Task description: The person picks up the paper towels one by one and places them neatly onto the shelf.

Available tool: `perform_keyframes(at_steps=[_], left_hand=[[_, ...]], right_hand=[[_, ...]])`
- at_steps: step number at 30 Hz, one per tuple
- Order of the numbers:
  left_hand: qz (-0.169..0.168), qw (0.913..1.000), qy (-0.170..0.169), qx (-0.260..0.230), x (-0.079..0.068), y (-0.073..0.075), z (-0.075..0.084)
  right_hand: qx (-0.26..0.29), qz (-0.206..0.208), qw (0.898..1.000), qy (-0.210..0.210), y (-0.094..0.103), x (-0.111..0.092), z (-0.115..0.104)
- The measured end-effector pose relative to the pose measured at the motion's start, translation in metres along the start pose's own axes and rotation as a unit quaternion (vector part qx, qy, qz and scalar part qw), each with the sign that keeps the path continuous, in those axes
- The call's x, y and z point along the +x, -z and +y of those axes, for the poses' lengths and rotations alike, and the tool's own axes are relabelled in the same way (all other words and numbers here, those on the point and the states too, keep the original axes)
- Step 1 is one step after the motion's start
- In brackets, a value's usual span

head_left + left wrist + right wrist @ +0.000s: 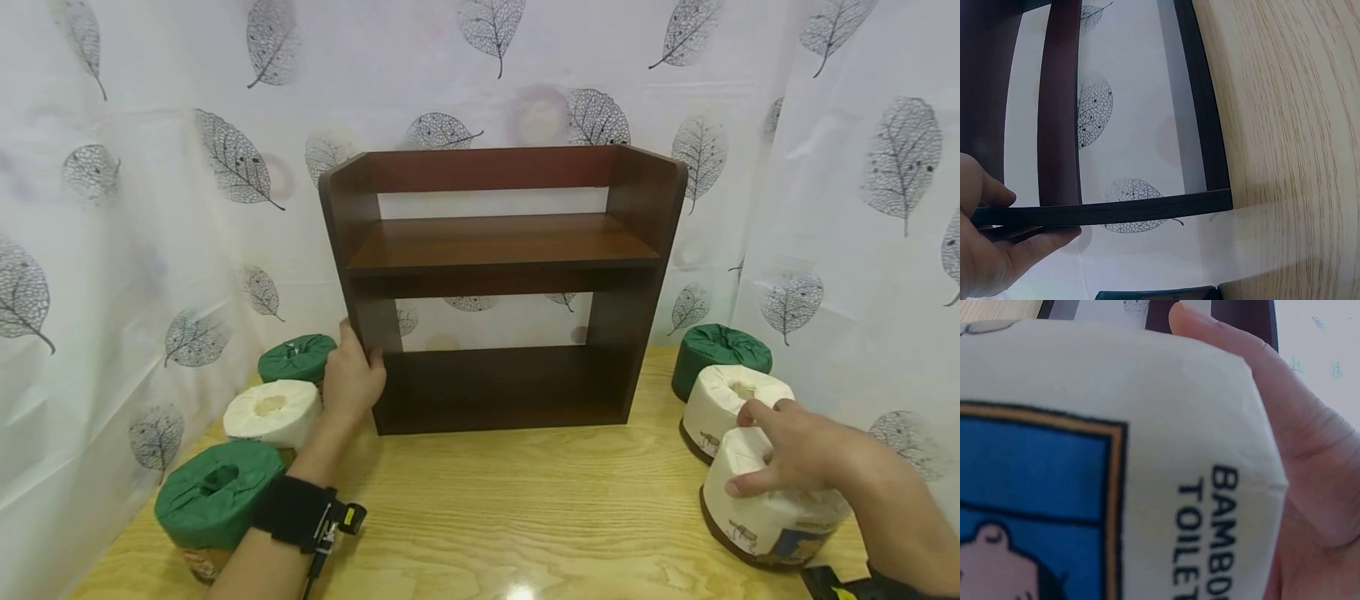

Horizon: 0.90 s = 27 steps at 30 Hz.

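Observation:
A dark brown two-tier wooden shelf (502, 242) stands on the table in the head view. My left hand (352, 379) grips its left side panel; in the left wrist view the panel's edge (1160, 206) passes between thumb and fingers. Over at the right, my right hand (810, 450) holds the nearest white-wrapped toilet roll (757, 525) from above, fingers and thumb spread around its top. Printed lettering and a blue picture show on that roll (1197, 394) in the right wrist view. The fingers' far side is partly hidden there.
Behind the held roll stand another white toilet roll (708, 408) and a green one (720, 354). Along the left lie a green roll (225, 492), a white roll (270, 408) and a farther green roll (292, 358). A leaf-patterned curtain (150, 250) surrounds the wooden table (510, 500).

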State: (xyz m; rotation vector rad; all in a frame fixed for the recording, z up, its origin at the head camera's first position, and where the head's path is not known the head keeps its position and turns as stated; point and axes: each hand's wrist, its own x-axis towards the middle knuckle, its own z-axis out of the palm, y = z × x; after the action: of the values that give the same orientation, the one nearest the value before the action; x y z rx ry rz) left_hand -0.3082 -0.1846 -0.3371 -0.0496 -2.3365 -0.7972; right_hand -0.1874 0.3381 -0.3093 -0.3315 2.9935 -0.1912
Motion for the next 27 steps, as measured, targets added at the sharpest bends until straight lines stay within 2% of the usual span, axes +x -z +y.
perform_keyframes(at_steps=[5, 12, 20, 27], left_hand=[[0.004, 1.0000, -0.001, 0.003, 0.000, -0.001, -0.001], [0.005, 1.0000, -0.002, 0.001, 0.000, -0.001, -0.002], [0.007, 1.0000, -0.006, 0.000, 0.000, -0.001, -0.003], [0.006, 1.0000, -0.005, 0.001, 0.001, -0.001, -0.002]], right_hand=[[0.012, -0.014, 1.000, 0.005, 0.001, 0.001, -0.002], [0.032, -0.012, 0.999, 0.015, -0.001, 0.003, -0.004], [0.032, -0.010, 0.999, 0.021, -0.002, 0.004, -0.006], [0.038, -0.025, 0.999, 0.029, -0.001, 0.002, -0.011]])
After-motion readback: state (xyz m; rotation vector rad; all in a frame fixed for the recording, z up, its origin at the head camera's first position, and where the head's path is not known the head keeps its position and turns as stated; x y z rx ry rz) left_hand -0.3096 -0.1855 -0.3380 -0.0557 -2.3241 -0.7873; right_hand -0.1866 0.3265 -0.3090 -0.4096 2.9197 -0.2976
